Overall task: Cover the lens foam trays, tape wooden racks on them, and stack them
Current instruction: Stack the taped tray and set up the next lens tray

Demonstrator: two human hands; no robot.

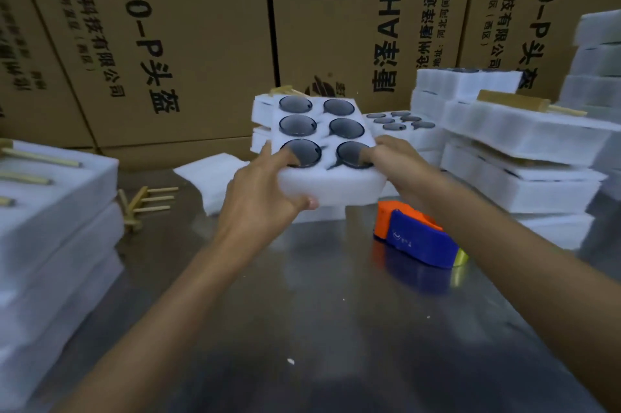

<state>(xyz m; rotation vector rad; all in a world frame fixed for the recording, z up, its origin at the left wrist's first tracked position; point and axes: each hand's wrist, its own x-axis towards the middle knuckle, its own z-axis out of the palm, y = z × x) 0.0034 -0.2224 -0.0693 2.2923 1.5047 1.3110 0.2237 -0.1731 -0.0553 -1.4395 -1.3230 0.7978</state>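
Now: lens tray held up between both hands

Both hands grip one white foam tray above the steel table, its long axis running away from the person and its far end tipped upward. Six dark lenses sit in two columns. The left hand clasps the near-left corner, thumb under the front edge; the right hand holds the near-right edge (fingertips dipping into a lens pocket). A blue-and-orange tape dispenser lies just beneath.
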